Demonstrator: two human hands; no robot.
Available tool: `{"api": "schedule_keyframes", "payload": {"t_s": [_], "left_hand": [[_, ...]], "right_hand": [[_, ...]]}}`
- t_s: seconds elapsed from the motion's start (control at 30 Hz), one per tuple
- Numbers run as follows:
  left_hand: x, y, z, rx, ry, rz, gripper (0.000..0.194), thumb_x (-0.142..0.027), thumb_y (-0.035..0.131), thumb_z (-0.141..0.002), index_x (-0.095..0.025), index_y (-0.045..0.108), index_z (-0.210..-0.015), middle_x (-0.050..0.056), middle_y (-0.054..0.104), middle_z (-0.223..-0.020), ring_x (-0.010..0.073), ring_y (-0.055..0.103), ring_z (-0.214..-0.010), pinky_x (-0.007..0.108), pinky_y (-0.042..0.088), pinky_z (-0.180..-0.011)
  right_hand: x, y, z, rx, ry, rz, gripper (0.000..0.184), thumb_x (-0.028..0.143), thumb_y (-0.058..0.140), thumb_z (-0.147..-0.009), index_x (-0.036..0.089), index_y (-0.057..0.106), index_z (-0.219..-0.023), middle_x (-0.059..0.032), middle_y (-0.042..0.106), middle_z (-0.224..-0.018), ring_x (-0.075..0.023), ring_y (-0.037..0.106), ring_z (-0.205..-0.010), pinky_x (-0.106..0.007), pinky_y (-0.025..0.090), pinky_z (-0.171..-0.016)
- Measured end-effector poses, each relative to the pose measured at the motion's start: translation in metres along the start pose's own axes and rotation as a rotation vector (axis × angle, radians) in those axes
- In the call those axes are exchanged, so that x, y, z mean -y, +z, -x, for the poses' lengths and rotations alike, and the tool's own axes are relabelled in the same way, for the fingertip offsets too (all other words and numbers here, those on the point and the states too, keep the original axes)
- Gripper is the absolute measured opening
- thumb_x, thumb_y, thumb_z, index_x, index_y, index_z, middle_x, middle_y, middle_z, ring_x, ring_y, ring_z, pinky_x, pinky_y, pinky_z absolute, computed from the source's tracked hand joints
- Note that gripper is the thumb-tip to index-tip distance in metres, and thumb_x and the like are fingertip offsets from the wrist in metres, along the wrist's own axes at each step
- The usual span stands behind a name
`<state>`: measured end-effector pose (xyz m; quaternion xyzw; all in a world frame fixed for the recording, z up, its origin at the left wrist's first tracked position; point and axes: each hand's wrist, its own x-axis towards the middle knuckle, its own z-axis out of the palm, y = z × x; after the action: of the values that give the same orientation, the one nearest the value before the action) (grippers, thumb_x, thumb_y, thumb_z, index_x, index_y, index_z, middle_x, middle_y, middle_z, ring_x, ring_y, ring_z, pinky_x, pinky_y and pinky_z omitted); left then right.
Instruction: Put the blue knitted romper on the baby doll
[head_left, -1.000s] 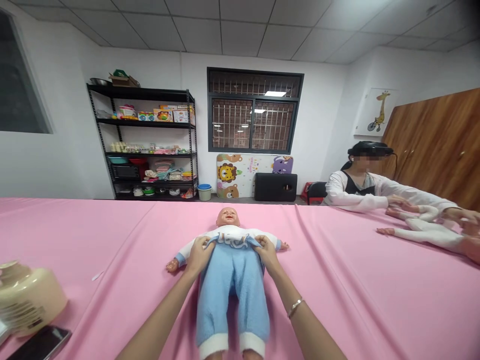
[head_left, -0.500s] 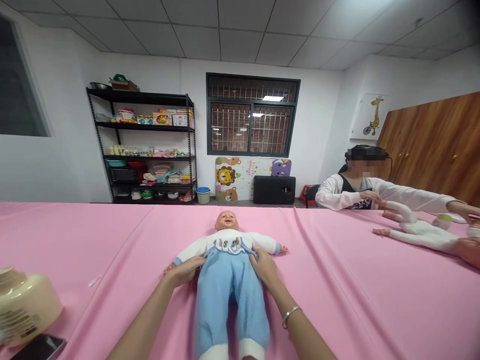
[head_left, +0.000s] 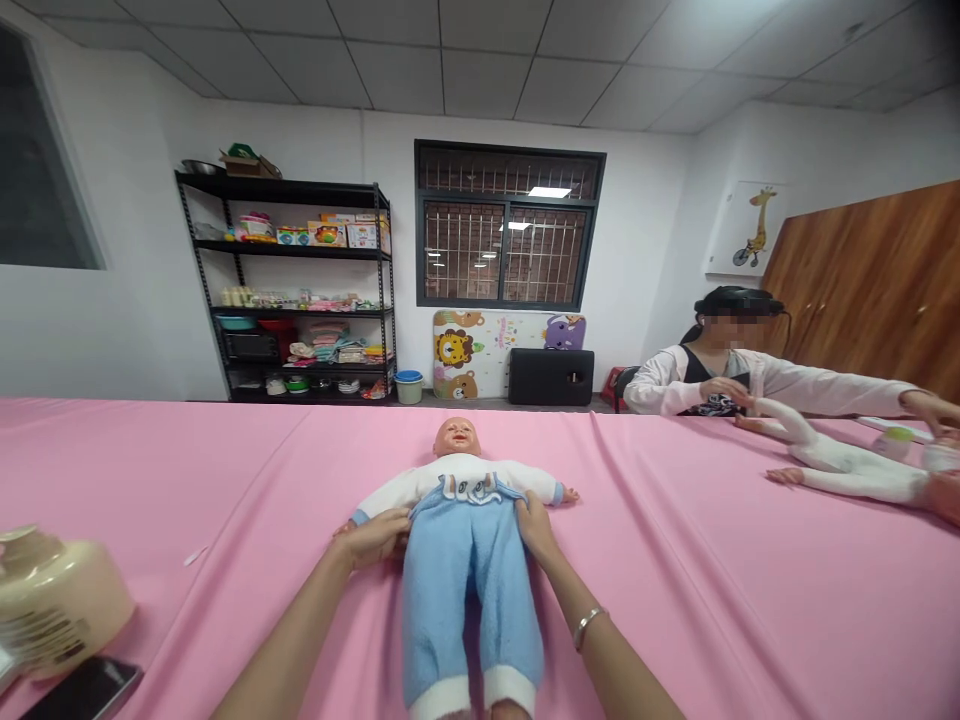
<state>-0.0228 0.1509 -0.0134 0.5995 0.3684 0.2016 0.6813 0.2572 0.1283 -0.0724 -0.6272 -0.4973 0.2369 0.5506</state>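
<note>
A baby doll [head_left: 457, 438] lies on its back on the pink tablecloth, head away from me and arms spread. It wears a white top [head_left: 397, 490] with blue cuffs and light blue trousers [head_left: 439, 580] with white ankle bands. My left hand [head_left: 379, 537] is closed at the left side of the trouser waist, its fingertips partly hidden by the cloth. On the opposite side, my right hand [head_left: 534, 525] grips the waistband edge. The waistband is bunched over the doll's belly, below a face print on the top.
A cream pump bottle [head_left: 64, 600] and a black phone [head_left: 86, 688] are at the near left. Across the table at right, a person [head_left: 720, 365] handles another doll [head_left: 847, 465] in white. Behind stand a black shelf rack [head_left: 292, 250] and a bin [head_left: 409, 388].
My right hand has shifted slightly outward with the waistband edge, and the trousers look wider at the top. At right, the other person has moved the second doll's raised limb a little.
</note>
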Motion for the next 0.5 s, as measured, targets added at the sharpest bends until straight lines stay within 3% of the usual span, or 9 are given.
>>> {"api": "schedule_keyframes", "payload": {"t_s": [0.1, 0.2, 0.27, 0.4, 0.5], "left_hand": [[0.000, 0.007, -0.005, -0.039, 0.012, -0.019, 0.050, -0.032, 0.065, -0.066, -0.020, 0.052, -0.113, 0.004, 0.063, -0.090, 0.0184, 0.059, -0.078, 0.030, 0.047, -0.070], [-0.004, 0.014, -0.002, -0.063, 0.127, -0.115, 0.042, -0.028, 0.062, -0.069, -0.019, 0.055, -0.109, 0.005, 0.062, -0.098, 0.0185, 0.058, -0.086, 0.028, 0.046, -0.074], [-0.006, 0.015, 0.001, -0.035, 0.117, -0.148, 0.036, -0.027, 0.062, -0.069, -0.018, 0.057, -0.103, 0.004, 0.063, -0.095, 0.0188, 0.058, -0.085, 0.027, 0.047, -0.071], [-0.005, 0.011, 0.004, 0.044, -0.006, -0.181, 0.025, -0.023, 0.063, -0.064, -0.016, 0.058, -0.087, 0.001, 0.061, -0.073, 0.0196, 0.058, -0.069, 0.028, 0.046, -0.059], [-0.001, 0.013, -0.004, -0.071, 0.190, -0.073, 0.023, -0.022, 0.065, -0.061, -0.015, 0.059, -0.083, 0.003, 0.063, -0.076, 0.0209, 0.058, -0.081, 0.031, 0.047, -0.076]], "right_hand": [[0.011, -0.003, 0.006, 0.135, -0.002, 0.018, 0.037, 0.038, 0.036, -0.081, 0.012, 0.058, -0.095, -0.0131, 0.062, -0.100, -0.0264, 0.055, -0.096, -0.037, 0.040, -0.088], [0.028, -0.012, 0.012, 0.378, 0.034, 0.043, 0.046, 0.048, 0.041, -0.083, 0.013, 0.062, -0.103, -0.0120, 0.060, -0.111, -0.0281, 0.052, -0.107, -0.041, 0.036, -0.095], [0.038, -0.020, 0.015, 0.482, 0.076, -0.023, 0.049, 0.052, 0.046, -0.083, 0.015, 0.058, -0.113, -0.0095, 0.055, -0.121, -0.0268, 0.048, -0.115, -0.041, 0.033, -0.100], [0.044, -0.034, 0.018, 0.635, 0.208, -0.412, 0.048, 0.042, 0.064, -0.074, 0.020, 0.056, -0.116, -0.0054, 0.053, -0.125, -0.0232, 0.048, -0.116, -0.037, 0.035, -0.102], [0.043, -0.036, 0.018, 0.671, 0.291, -0.718, 0.050, 0.029, 0.071, -0.067, 0.021, 0.056, -0.114, -0.0044, 0.057, -0.119, -0.0216, 0.053, -0.109, -0.034, 0.042, -0.096]]}}
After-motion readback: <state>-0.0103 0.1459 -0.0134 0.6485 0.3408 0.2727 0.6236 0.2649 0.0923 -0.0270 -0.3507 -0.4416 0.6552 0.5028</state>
